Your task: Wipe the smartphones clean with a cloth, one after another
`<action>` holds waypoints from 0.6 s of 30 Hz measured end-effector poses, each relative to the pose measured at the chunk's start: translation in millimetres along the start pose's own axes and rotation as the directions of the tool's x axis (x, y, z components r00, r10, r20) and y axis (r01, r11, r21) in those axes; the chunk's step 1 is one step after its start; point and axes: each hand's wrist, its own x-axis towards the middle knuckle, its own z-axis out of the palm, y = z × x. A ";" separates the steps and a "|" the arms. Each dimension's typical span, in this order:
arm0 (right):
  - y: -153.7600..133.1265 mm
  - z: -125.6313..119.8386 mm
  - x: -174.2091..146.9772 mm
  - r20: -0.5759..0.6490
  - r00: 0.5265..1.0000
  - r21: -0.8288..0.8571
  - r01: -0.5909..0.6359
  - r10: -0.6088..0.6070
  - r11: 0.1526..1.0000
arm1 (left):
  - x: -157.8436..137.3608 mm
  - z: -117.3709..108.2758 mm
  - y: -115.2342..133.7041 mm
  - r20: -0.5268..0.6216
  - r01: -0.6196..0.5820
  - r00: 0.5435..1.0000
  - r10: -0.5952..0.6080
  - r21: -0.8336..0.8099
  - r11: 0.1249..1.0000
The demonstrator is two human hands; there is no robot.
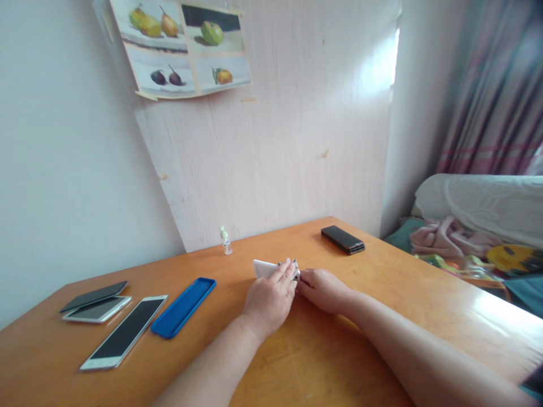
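A thin white slab, seemingly a phone (263, 269), is held up on edge above the table in front of me. My left hand (271, 294) is closed over its near side, with the fingers pressed together and reaching to its right end. My right hand (323, 289) grips that right end, its fingers curled and partly hidden. A small grey-and-white bit (296, 269) shows by the left fingertips; I cannot tell whether it is a cloth or part of the slab. Most of the slab's face is covered by my left hand.
Left on the wooden table (348, 362) lie a blue phone case (184, 308), a white phone (126, 333), another white phone (99, 311) and a dark case (94, 295) leaning on it. A spray bottle (226, 241) stands behind; stacked black phones (343, 239) lie back right.
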 end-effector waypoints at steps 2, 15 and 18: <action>-0.2 -0.4 0.0 -0.001 1.000 -0.024 -0.020 0.020 1.000 | -1.0 -0.3 -16.4 -0.014 0.120 0.993 -0.120 0.002 0.993; -2.8 -3.1 -0.7 0.024 0.997 -0.041 -0.071 0.072 0.997 | -4.7 9.7 -66.5 -0.118 0.402 0.880 -0.461 -0.335 0.852; -0.7 -2.2 -0.4 0.037 0.996 -0.026 -0.082 0.083 0.996 | -5.0 9.1 -71.3 -0.059 0.492 0.814 -0.577 -0.458 0.741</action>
